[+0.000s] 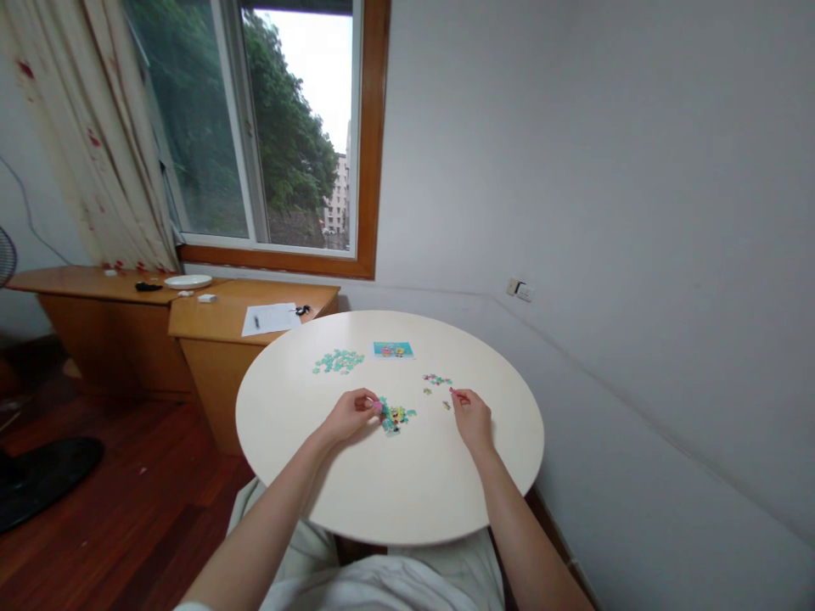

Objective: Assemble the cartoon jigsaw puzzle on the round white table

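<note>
On the round white table, a partly joined jigsaw puzzle in teal and yellow lies in front of me. My left hand is at its left edge, fingers closed on a pink puzzle piece. To the right, my right hand pinches another small pink puzzle piece. Just beyond it lies a small cluster of loose pieces, with a single yellowish piece left of the hand. A pile of teal pieces is spread at the back left.
A picture card lies at the table's far side. Behind on the left, a wooden cabinet holds a white plate, a paper sheet and dark keys. A wall stands close on the right.
</note>
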Demonstrator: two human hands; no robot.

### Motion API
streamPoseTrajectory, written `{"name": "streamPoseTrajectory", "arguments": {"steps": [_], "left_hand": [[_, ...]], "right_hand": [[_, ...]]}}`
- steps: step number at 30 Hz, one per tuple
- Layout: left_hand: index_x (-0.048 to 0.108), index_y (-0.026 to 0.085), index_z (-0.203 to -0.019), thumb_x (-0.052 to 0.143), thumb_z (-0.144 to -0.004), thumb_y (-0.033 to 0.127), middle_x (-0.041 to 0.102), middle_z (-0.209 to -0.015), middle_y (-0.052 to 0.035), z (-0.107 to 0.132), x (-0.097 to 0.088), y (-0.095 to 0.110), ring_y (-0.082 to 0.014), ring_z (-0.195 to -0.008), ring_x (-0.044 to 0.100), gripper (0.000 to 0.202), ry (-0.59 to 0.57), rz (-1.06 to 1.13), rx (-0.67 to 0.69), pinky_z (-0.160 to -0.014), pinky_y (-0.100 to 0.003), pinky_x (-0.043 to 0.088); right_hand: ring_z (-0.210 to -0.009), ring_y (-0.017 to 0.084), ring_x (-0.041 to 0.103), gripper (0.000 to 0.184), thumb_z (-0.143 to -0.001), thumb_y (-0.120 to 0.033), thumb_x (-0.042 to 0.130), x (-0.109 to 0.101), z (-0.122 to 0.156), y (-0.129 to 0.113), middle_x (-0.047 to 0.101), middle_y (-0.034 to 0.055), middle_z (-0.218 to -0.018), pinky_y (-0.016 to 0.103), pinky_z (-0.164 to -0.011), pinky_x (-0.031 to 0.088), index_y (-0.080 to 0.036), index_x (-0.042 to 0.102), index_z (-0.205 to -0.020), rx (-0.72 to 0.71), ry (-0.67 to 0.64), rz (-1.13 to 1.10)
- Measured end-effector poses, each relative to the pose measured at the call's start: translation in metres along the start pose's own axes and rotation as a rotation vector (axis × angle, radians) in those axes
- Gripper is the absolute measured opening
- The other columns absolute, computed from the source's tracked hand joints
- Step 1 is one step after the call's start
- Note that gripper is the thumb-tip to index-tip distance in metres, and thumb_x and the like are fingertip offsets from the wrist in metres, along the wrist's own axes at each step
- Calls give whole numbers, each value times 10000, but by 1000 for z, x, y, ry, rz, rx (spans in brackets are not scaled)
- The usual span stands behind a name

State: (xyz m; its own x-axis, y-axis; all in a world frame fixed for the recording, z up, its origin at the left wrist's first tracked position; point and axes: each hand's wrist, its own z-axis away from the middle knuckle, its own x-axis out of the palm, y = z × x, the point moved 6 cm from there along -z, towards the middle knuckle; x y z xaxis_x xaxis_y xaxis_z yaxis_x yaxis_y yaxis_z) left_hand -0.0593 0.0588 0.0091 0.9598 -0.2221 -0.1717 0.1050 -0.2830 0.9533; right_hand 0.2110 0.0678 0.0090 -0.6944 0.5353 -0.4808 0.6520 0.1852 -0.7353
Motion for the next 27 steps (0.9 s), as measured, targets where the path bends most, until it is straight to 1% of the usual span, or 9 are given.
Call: {"name": "streamPoseTrajectory", "arguments": {"steps": [6, 11, 15, 17, 18, 20, 22, 24, 27], "left_hand": [[562, 144, -749, 712, -597, 299, 628, -610, -32, -1, -10, 5, -152, -595, 613, 264, 119, 46, -7, -605, -276, 448], [528, 155, -722, 713, -563, 285, 599, -563, 0, -2, -14, 1, -126, -501, 570, 276, 177, 82, -51, -530, -261, 432], [512, 155, -730, 703, -562, 304, 575, -521, 18, -1, -18, -6, -104, -465, 526, 295, 211, 114, -121, -490, -235, 397], [511, 152, -736, 694, -567, 295, 577, -521, 17, 0, -17, -7, -94, -459, 510, 287, 203, 139, -136, -486, -228, 386], [511, 151, -735, 689, -570, 289, 578, -524, 16, 0, -17, -7, -89, -457, 504, 279, 196, 151, -139, -482, -224, 380], [510, 151, -728, 675, -580, 284, 568, -516, 21, 1, -16, -5, -82, -448, 490, 258, 188, 167, -143, -469, -215, 362], [510, 152, -723, 655, -598, 287, 548, -490, 30, 1, -15, -4, -77, -435, 475, 234, 189, 162, -144, -458, -208, 346], [512, 151, -713, 642, -608, 296, 524, -459, 39, 1, -16, -4, -72, -415, 457, 221, 192, 141, -145, -445, -202, 328], [513, 148, -690, 644, -609, 316, 509, -434, 40, 0, -16, -6, -66, -389, 430, 228, 185, 99, -141, -420, -194, 298]], "right_hand": [[-781, 179, 617, 208, -789, -316, 476, 6, 3, -6, 677, 66, -841, 305, -776, 470, -174, 626, -813, -26, -29, -23], [-742, 170, 616, 220, -788, -288, 475, 15, 6, -15, 685, 73, -840, 299, -747, 484, -157, 637, -860, -53, -81, -103], [-680, 154, 598, 267, -772, -249, 480, 29, 6, -38, 680, 62, -806, 294, -722, 487, -157, 644, -961, -140, -183, -135], [-697, 157, 603, 236, -744, -241, 504, 37, 5, -54, 687, 73, -852, 309, -745, 486, -163, 664, -899, -204, -216, -175], [-685, 159, 604, 220, -731, -246, 519, 42, 4, -61, 691, 71, -836, 314, -734, 489, -165, 669, -870, -214, -245, -206], [-667, 159, 614, 205, -710, -253, 538, 55, 4, -72, 692, 56, -772, 303, -696, 495, -167, 670, -841, -178, -300, -293], [-627, 156, 616, 190, -688, -263, 559, 71, 5, -77, 685, 46, -708, 283, -625, 494, -164, 665, -810, -102, -351, -390], [-582, 148, 609, 177, -671, -273, 576, 86, 9, -77, 674, 38, -662, 265, -572, 488, -158, 657, -779, -22, -370, -483], [-567, 142, 604, 153, -646, -267, 595, 102, 21, -70, 664, 32, -633, 260, -561, 491, -153, 650, -732, 54, -378, -556]]}}
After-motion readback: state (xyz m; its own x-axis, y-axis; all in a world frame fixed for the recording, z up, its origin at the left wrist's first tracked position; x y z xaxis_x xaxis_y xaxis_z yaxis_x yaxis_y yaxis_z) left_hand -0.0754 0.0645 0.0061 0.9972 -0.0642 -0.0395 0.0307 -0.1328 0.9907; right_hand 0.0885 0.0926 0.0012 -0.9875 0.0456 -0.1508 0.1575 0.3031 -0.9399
